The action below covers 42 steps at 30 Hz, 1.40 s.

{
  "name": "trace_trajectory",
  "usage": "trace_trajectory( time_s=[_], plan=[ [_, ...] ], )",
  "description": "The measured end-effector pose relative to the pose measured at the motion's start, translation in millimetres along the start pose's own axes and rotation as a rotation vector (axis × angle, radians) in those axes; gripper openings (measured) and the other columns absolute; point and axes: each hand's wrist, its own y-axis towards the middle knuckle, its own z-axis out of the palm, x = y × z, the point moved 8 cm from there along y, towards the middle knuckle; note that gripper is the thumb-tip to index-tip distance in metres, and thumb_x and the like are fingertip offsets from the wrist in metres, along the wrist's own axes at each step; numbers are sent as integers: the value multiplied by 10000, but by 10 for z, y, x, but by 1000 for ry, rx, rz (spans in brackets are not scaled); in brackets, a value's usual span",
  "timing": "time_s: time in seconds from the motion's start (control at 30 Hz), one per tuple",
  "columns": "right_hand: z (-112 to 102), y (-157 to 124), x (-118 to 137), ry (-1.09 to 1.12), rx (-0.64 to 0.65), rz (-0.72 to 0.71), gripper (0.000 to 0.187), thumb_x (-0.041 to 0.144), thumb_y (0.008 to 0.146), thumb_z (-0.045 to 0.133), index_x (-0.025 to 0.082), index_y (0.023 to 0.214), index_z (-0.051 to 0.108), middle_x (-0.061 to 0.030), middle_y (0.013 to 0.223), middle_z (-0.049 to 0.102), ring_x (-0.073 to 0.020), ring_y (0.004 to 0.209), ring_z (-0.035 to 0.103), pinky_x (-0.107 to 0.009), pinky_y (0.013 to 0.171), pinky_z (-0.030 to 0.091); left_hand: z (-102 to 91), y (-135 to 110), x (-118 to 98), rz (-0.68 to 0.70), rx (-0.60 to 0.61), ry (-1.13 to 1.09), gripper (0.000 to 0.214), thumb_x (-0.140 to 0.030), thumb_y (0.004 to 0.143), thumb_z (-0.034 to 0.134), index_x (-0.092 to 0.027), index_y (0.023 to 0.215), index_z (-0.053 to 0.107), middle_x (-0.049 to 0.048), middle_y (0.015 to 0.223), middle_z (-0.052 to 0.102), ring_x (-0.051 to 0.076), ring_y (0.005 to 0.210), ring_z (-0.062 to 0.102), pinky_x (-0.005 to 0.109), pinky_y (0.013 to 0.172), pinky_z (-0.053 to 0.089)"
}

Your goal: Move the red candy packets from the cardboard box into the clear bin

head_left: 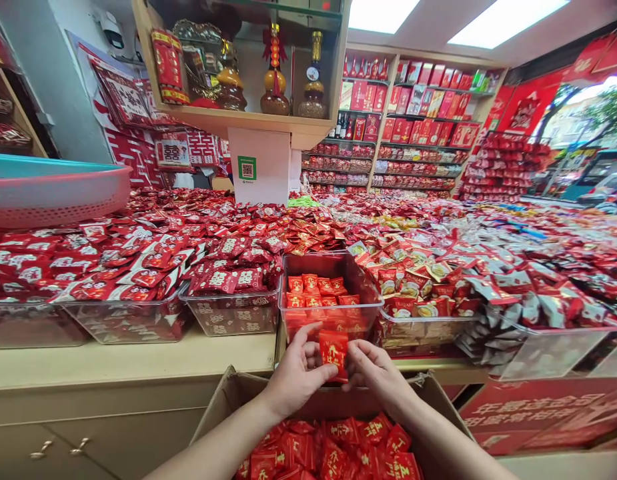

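Between my two hands is a red candy packet [333, 355] with gold characters, upright and facing me. My left hand [299, 363] grips its left side, thumb across the lower front. On the opposite edge, the fingers of my right hand [371, 367] pinch the packet. Just beyond them stands a clear plastic bin [358, 277] with rows of the same red packets [318, 293] standing in it. Below my forearms, an open cardboard box [223, 397] holds a loose heap of matching red packets [333, 447].
Clear bins heaped with wrapped sweets flank the middle one: dark red packets [233, 277] left, durian packets [413, 290] right. A pink basket [58, 197] sits at far left. Overhead juts a glass-fronted cabinet [248, 119] with bottles. Cupboard doors [98, 433] lie below the counter edge.
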Motion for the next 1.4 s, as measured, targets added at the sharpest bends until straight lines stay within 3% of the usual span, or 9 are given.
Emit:
trace_trajectory(
  time_s=[0.17, 0.37, 0.53, 0.63, 0.7, 0.83, 0.97, 1.2, 1.4],
  plan=[
    [71, 5, 32, 50, 57, -82, 324, 344, 628, 640, 176, 795, 419, 14, 709, 508, -99, 637, 507, -251, 570, 460, -33, 0, -29, 46, -61, -47, 522, -225, 643, 633, -196, 1045, 301, 53, 873, 587, 163, 798, 580, 333, 758, 436],
    [30, -62, 77, -102, -42, -185, 284, 336, 667, 606, 175, 655, 372, 35, 619, 442, -77, 557, 458, -223, 536, 420, -109, -15, -46, 86, -92, 162, 356, -382, 741, 489, -203, 1004, 330, 2, 765, 550, 97, 607, 554, 208, 560, 427],
    [-69, -113, 692, -267, -212, -381, 241, 342, 678, 586, 176, 683, 412, 13, 635, 449, -92, 577, 466, -221, 532, 418, -143, -15, 189, -41, -16, 458, 321, -461, 790, 317, -175, 863, 444, -22, 614, 529, 76, 455, 499, 174, 428, 336],
    [-38, 186, 1069, -304, -207, -377, 245, 309, 638, 613, 180, 688, 411, 29, 605, 468, -94, 548, 498, -227, 522, 438, -136, -13, 241, -15, 11, 594, 282, -418, 772, 370, -167, 786, 499, -20, 596, 534, 85, 508, 497, 187, 488, 355],
    [5, 531, 1162, -333, -180, -263, 231, 235, 617, 623, 182, 685, 409, 51, 569, 477, -89, 510, 514, -236, 517, 455, -130, -11, 251, 2, 22, 621, 250, -381, 763, 390, -169, 804, 515, -17, 608, 542, 91, 536, 492, 193, 515, 360],
    [87, 1176, 958, -460, -178, 119, 208, 48, 614, 573, 169, 633, 405, 73, 471, 463, -77, 417, 498, -248, 486, 474, -149, -5, 300, -13, 48, 625, 214, -314, 740, 417, -163, 857, 513, -17, 617, 538, 93, 537, 472, 194, 513, 349],
    [291, 1557, 733, -545, -120, 253, 234, -4, 610, 558, 151, 542, 397, 64, 401, 446, -72, 370, 471, -246, 436, 468, -193, 0, 347, 0, 61, 665, 206, -268, 700, 460, -169, 866, 532, -23, 613, 515, 94, 554, 459, 188, 506, 331],
    [472, 1837, 532, -839, -50, 283, 195, 78, 624, 589, 137, 510, 442, 19, 422, 499, -101, 453, 524, -231, 455, 446, -223, -10, 370, -40, 67, 686, 227, -266, 678, 469, -170, 867, 550, -21, 616, 498, 92, 543, 429, 189, 496, 316],
    [409, 1894, 592, -1192, -131, 112, 144, 123, 511, 667, 133, 506, 523, -70, 589, 588, -210, 695, 569, -258, 590, 409, -222, 14, 373, -66, 78, 741, 252, -283, 669, 469, -165, 872, 563, -9, 632, 528, 95, 550, 436, 186, 486, 312]
  ],
)
